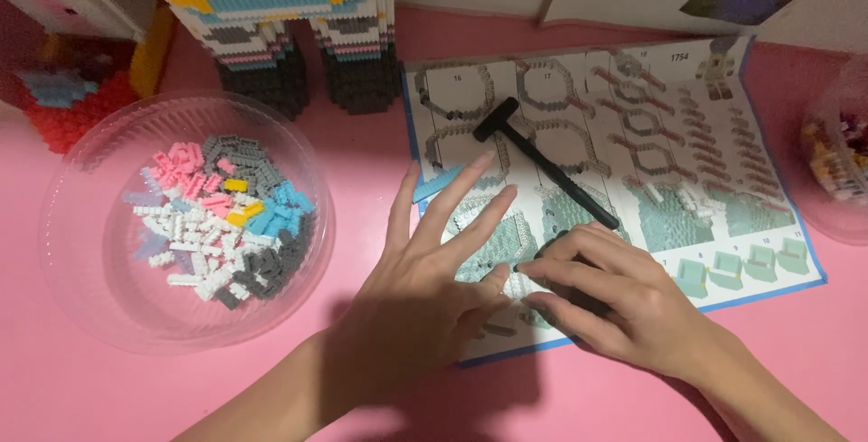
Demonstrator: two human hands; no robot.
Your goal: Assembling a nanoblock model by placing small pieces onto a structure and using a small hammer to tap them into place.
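Pink tabletop (181,388) fills the view, with a tall model built of tiny bricks (289,17) standing at the far edge on two dark feet. At the left sits a clear round plastic bowl (72,288) holding a loose heap of small bricks (221,216) in white, grey, black, pink, light blue and a few yellow. A second clear container (836,153) is cut off by the right edge, with small mixed pieces inside that are too blurred to make out. Between them an instruction sheet (768,162) with a blue border lies flat on the table, printed with rings and stepwise building pictures. A black T-shaped tool (542,160) rests on the sheet, its long axis running diagonally, the crossbar head toward the far left and the handle end pointing to the near right, close to the right hand. The left hand (425,297) is spread open with its fingers fanned over the sheet's lower left part, holding nothing, and a thin light blue piece (437,183) lies just beyond its fingertips. The right hand (615,302) is curled, fingertips pressed down on the sheet against a small dark thing; whether it actually grips that thing cannot be told. The two hands' fingertips nearly meet over the page.
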